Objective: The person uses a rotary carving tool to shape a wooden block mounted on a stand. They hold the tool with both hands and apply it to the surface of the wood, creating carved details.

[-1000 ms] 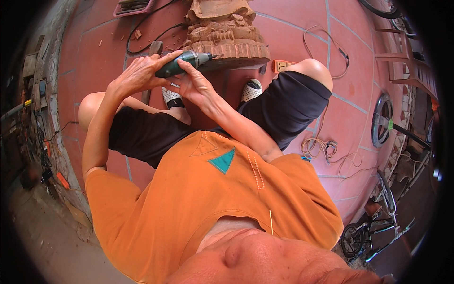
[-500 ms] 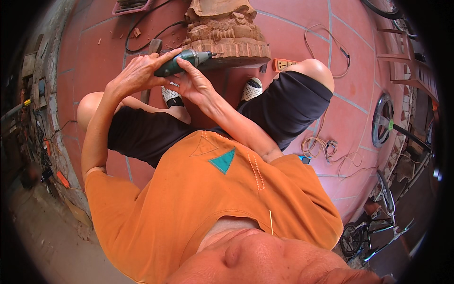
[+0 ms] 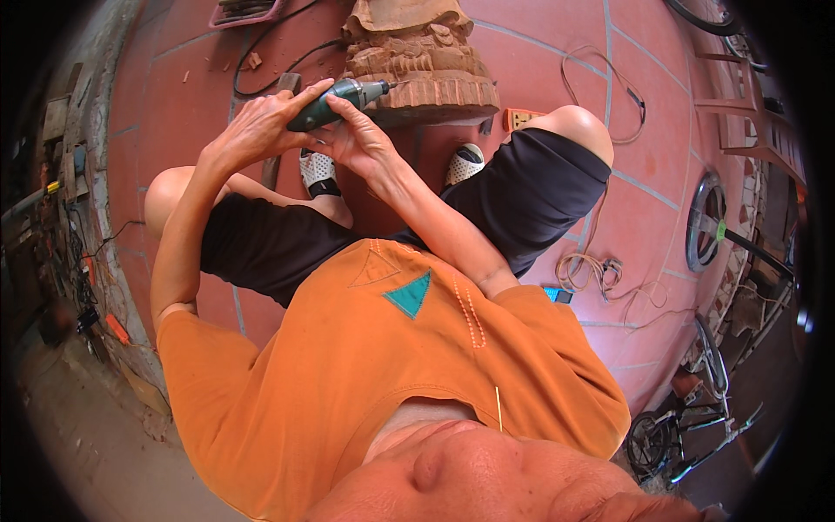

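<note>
A dark green rotary tool (image 3: 323, 106) with a grey nose and a thin bit is held in both of my hands. My left hand (image 3: 261, 123) wraps around its rear end, fingers closed. My right hand (image 3: 361, 146) grips its underside, with the thumb lying along the body. The bit points right, over the ridged lower band of a carved wooden figure (image 3: 417, 65). Whether the bit touches the wood, I cannot tell. Part of the tool's body is covered by my fingers.
Behind my left hand lies a wooden-handled mallet or hammer (image 3: 288, 83), partly hidden. An orange power strip (image 3: 522, 118) sits by my right knee. Black cable (image 3: 246, 87) and wood chips are on the red tiles at upper left. Coiled cord (image 3: 590, 271) lies at right.
The front of the rotary tool has tipped slightly upward, so its bit sits higher against the carving's lower band. Both hands keep their grip.
</note>
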Demonstrator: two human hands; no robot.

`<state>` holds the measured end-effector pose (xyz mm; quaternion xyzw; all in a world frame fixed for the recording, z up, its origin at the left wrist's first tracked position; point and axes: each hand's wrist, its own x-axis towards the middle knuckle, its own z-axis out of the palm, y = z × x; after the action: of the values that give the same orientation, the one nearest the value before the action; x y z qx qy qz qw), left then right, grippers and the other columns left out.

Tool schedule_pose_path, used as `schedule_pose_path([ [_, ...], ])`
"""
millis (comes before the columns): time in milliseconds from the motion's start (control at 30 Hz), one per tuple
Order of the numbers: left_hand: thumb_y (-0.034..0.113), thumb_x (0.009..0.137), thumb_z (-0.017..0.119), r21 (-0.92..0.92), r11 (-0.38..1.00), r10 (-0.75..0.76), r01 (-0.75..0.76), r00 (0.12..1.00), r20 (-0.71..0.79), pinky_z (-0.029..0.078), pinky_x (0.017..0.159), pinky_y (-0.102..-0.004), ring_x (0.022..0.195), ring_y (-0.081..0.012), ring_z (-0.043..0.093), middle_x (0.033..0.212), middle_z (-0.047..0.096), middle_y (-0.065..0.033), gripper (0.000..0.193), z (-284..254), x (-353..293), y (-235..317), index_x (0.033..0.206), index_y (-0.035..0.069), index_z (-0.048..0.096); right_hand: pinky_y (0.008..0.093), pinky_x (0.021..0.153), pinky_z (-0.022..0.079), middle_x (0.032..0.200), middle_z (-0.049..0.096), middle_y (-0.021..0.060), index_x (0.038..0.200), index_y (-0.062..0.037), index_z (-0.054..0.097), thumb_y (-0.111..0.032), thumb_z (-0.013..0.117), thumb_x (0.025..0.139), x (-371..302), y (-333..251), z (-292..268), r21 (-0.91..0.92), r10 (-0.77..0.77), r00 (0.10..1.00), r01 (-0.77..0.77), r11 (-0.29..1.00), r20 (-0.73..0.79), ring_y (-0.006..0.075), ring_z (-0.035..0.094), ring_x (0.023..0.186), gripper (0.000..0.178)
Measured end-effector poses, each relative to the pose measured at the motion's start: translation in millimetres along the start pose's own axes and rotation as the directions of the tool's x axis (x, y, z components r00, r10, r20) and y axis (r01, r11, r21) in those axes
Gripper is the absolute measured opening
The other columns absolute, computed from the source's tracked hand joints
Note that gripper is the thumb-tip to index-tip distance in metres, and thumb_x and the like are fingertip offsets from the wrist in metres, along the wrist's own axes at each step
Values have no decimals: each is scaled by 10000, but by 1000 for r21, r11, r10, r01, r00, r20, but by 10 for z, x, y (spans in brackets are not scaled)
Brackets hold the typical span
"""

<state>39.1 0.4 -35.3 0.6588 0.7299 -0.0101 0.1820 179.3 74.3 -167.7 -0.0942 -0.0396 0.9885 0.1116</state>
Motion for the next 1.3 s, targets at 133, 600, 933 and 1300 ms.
schedule_pose_path([
  [133, 258, 755, 797, -9, 1000, 7, -7, 1000, -3, 504, 700, -489, 807, -386, 660, 863, 631, -190, 899, 20, -15, -12, 1534, 312, 351, 461, 890, 557, 1139, 682, 90, 1248, -161, 559, -263, 751, 891, -10, 5, 4, 9, 5, 1000, -5, 1000, -7, 263, 674, 1059, 418],
  [600, 328, 718, 841, -62, 997, 55, -54, 998, 27, 511, 712, -477, 821, -380, 665, 870, 645, -184, 938, -5, -30, 9, 1525, 317, 363, 471, 885, 542, 1169, 667, 75, 1271, -184, 549, -258, 741, 902, -117, 80, 16, 41, 17, 999, -15, 999, -51, 243, 650, 1089, 422],
  [933, 342, 705, 859, -83, 995, 69, -64, 996, 53, 508, 714, -478, 816, -373, 661, 876, 652, -180, 941, -7, -29, -13, 1517, 324, 384, 447, 870, 544, 1171, 638, 60, 1275, -179, 541, -291, 767, 880, -200, 132, 105, 46, -9, 997, 13, 999, -79, 250, 642, 1095, 469],
  [1300, 300, 732, 837, -61, 995, 77, -75, 997, 29, 510, 713, -473, 817, -367, 663, 867, 646, -172, 924, -10, -35, -11, 1525, 328, 364, 439, 850, 549, 1134, 654, 58, 1238, -172, 566, -294, 772, 872, -175, 104, 115, 37, -8, 996, 11, 999, -90, 244, 644, 1068, 438],
])
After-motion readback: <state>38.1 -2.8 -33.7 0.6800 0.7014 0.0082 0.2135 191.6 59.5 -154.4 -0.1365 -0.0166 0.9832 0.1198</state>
